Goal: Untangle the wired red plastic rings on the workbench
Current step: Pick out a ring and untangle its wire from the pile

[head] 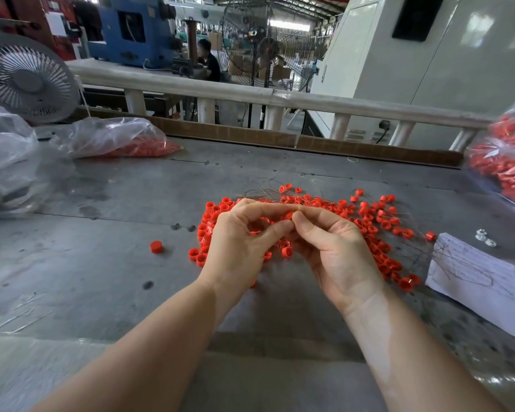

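- The red rings point(369, 218) are lying in a tangled heap in the middle of the grey desk point(101, 278), threaded on thin dark wires point(268, 190) that are looping out at the far edge of the heap and trailing to the right.
- Both hands are working just above the near left part of the heap.
- The left hand point(238, 242) is curling its fingers, thumb meeting forefinger; its grip is narrow, pinching a ring or a strand. Which of the two, I cannot tell.
- The right hand point(330, 248) is doing likewise, its thumb and forefinger closing tight against the left fingertips on the same spot.
- Step in hand, as I judge it: picking one ring or strand free of the knot.
- The next move is probably calling for a slow pull apart, watching that the wire is not dragging neighbours along.
- One loose ring point(156, 247) is sitting apart, to the left.
- A white paper sheet point(482, 272) at the right is carrying faint print, too blurred to read. No brands or labels are showing legibly.
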`<state>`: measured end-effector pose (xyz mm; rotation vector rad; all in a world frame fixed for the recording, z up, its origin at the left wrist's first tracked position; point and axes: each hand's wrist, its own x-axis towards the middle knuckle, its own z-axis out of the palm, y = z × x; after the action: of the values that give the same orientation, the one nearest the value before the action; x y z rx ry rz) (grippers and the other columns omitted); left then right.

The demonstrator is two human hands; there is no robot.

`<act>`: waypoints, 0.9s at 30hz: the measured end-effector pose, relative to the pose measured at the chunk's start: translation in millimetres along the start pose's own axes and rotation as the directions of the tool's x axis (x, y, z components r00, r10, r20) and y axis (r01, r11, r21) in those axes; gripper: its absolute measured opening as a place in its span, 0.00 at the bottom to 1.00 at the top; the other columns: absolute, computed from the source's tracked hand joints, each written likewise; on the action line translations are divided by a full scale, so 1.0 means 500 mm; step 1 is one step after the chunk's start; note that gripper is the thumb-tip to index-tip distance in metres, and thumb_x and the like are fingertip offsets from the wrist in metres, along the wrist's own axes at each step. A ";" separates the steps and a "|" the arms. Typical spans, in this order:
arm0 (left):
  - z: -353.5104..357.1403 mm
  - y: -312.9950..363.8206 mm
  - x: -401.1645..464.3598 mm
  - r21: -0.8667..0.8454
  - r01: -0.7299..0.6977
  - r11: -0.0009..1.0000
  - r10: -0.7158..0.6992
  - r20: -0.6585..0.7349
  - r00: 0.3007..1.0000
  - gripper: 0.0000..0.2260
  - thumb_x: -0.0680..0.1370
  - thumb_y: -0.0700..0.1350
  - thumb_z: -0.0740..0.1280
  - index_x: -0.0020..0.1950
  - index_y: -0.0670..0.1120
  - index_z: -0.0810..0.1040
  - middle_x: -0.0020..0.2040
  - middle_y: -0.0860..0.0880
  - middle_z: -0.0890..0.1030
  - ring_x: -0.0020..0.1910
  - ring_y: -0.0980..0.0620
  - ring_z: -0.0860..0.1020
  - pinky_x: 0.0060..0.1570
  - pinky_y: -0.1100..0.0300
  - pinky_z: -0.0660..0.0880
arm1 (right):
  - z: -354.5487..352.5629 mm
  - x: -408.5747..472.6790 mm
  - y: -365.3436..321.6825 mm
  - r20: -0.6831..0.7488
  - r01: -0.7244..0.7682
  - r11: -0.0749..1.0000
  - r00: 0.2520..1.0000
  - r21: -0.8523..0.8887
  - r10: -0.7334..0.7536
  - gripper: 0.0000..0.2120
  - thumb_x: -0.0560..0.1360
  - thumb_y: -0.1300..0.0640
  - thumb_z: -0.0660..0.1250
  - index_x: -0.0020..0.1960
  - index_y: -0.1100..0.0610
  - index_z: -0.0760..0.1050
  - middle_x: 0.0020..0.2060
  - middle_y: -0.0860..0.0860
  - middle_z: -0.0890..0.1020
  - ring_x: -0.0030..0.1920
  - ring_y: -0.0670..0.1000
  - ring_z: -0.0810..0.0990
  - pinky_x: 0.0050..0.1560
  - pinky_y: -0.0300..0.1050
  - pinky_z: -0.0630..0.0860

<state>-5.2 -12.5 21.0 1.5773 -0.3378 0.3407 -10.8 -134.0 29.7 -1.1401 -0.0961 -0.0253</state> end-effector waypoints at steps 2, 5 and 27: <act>0.000 0.002 0.000 0.001 -0.006 1.000 0.006 0.000 1.000 0.11 0.70 0.38 0.73 0.43 0.55 0.83 0.39 0.55 0.79 0.40 0.57 0.77 0.47 0.60 0.77 | -0.001 0.000 0.000 0.003 -0.005 1.000 1.000 0.015 0.005 0.13 0.64 0.61 0.67 0.47 0.66 0.78 0.35 0.56 0.84 0.35 0.49 0.82 0.35 0.37 0.78; 0.000 0.003 0.000 -0.030 0.002 1.000 -0.001 0.017 1.000 0.11 0.70 0.37 0.73 0.45 0.53 0.83 0.40 0.55 0.79 0.40 0.56 0.77 0.45 0.62 0.77 | -0.002 -0.001 0.000 0.007 -0.028 0.999 1.000 0.047 0.028 0.09 0.64 0.61 0.67 0.43 0.64 0.78 0.32 0.55 0.82 0.32 0.49 0.81 0.32 0.38 0.77; 0.004 0.006 -0.004 -0.098 -0.071 0.993 0.064 -0.074 0.995 0.10 0.69 0.36 0.74 0.41 0.52 0.82 0.38 0.56 0.84 0.40 0.59 0.82 0.42 0.68 0.76 | -0.006 0.003 0.015 0.028 0.200 0.973 0.980 -0.117 -0.198 0.05 0.65 0.57 0.68 0.39 0.53 0.82 0.34 0.49 0.82 0.35 0.46 0.78 0.36 0.35 0.75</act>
<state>-8.1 -14.7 22.7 1.4537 -0.3487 0.4249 -8.8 -133.7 21.8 -1.2463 -0.2259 -0.2029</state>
